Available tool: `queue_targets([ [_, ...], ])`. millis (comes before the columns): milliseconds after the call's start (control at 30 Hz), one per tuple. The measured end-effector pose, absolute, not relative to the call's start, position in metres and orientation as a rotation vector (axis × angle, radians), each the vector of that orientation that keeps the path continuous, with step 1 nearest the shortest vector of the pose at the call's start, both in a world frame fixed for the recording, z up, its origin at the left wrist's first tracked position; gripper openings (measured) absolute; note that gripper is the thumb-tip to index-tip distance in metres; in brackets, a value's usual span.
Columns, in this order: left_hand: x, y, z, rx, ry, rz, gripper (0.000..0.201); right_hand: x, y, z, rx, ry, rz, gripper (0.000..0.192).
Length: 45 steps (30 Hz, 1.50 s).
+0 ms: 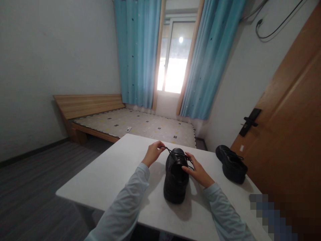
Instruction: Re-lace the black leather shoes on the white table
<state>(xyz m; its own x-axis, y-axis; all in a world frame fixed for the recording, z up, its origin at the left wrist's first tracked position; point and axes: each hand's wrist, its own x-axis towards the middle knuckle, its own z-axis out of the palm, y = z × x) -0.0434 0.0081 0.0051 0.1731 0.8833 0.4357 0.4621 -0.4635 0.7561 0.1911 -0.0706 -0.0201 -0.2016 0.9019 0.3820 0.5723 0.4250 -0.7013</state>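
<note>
A black lace-up shoe (174, 187) stands upright on the white table (120, 164), its heel toward me and its toe pointing away. My left hand (152, 152) is off the shoe's left side, its thumb and fingers pinched on a black shoelace (168, 149) that stretches from the shoe's front. On the right side of the shoe's opening rests my right hand (197, 170), thumb at the collar and fingers by the laces. A loop of lace hangs beside those fingers; whether they grip it I cannot tell.
A second black shoe (232, 164) stands at the table's right edge, near a brown door (283, 134) with a black handle. Beyond the table is a bed (147, 122) carrying a small white object (128, 129). Blue curtains (137, 50) frame the window.
</note>
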Motion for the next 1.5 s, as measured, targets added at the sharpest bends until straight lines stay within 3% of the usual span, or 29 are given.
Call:
queue_targets([
  [200,-0.043,0.015,0.001,1.833,1.223,1.333,0.009,0.190,-0.072,-0.018,-1.272,-1.887,0.542,0.066],
  [600,-0.041,0.004,0.010,1.125,0.689,1.325,0.022,0.194,-0.069,-0.025,-1.264,-1.887,0.537,0.066],
  [1500,-0.043,0.010,0.011,1.146,0.676,1.473,0.025,0.193,-0.072,-0.023,-1.264,-1.869,0.535,0.066],
])
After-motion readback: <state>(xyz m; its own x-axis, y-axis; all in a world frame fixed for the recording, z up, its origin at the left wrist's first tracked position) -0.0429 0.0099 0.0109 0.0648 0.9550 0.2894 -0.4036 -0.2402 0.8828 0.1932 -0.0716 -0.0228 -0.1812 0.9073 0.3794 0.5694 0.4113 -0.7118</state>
